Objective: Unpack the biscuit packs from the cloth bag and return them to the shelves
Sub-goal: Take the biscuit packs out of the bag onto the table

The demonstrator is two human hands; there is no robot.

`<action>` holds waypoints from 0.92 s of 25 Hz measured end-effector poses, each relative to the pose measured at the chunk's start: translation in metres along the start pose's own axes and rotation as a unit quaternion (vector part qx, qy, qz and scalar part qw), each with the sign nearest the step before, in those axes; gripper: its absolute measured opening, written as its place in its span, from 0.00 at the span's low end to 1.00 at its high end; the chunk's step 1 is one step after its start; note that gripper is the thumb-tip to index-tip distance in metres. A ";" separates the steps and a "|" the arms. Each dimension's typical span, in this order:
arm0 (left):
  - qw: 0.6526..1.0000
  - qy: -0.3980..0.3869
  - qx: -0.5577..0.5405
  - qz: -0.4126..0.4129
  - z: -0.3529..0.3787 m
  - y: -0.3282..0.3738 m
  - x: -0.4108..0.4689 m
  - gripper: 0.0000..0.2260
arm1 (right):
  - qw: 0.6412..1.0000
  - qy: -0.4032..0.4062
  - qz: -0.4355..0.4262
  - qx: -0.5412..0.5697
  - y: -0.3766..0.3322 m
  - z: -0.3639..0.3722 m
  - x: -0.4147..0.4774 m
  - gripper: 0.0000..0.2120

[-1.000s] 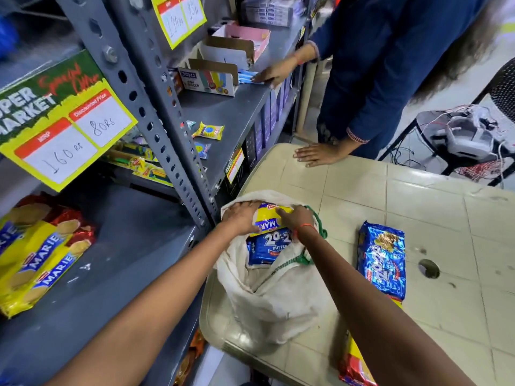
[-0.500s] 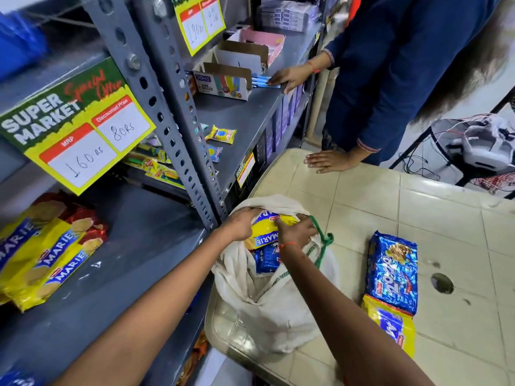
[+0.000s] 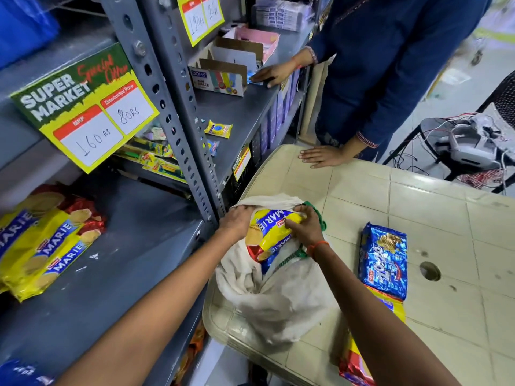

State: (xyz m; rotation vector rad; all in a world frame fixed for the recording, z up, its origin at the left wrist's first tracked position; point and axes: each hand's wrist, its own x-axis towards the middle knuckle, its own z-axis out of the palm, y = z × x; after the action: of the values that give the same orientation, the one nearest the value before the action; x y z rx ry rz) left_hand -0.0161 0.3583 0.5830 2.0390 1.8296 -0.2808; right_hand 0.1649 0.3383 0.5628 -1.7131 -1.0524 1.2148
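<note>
step: i draw marie pack [image 3: 274, 227] from cloth bag [image 3: 278, 302] | right hand [image 3: 305, 228] curled round pack | left hand [image 3: 237, 222] grips bag rim | pull upward, pin cloth

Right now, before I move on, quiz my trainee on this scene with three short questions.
1. True or false: the right hand grips the yellow Marie pack at the mouth of the cloth bag.
2. The blue biscuit pack lies on: A) the table B) the floor C) a chair.
3. What word is printed on the packs lying on the shelf?
Key: 1 true; 2 A; 3 MARIE.
</note>
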 end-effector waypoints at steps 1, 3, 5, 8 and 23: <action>1.000 0.006 0.006 -0.006 0.003 0.000 -0.002 0.23 | 0.999 0.049 0.010 -0.005 0.003 -0.005 -0.001 0.14; 1.000 0.004 0.005 -0.019 0.007 -0.006 -0.004 0.23 | 0.986 0.156 0.045 -0.040 0.006 -0.018 -0.002 0.12; 1.000 -0.016 -0.011 -0.024 0.010 -0.017 -0.003 0.24 | 0.977 0.168 0.086 -0.100 0.002 -0.027 -0.003 0.14; 0.999 -0.027 -0.029 -0.019 0.016 -0.021 -0.004 0.24 | 0.985 -0.025 0.152 -0.075 -0.005 -0.003 -0.016 0.16; 1.000 0.026 0.010 -0.013 0.037 -0.022 -0.027 0.26 | 0.990 0.005 0.137 -0.021 0.014 0.053 -0.029 0.26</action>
State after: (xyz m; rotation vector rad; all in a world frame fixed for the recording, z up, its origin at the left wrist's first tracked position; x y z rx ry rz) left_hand -0.0375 0.3202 0.5571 2.0547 1.8919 -0.2564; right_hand 0.1107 0.3130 0.5463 -1.9414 -0.8621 1.3589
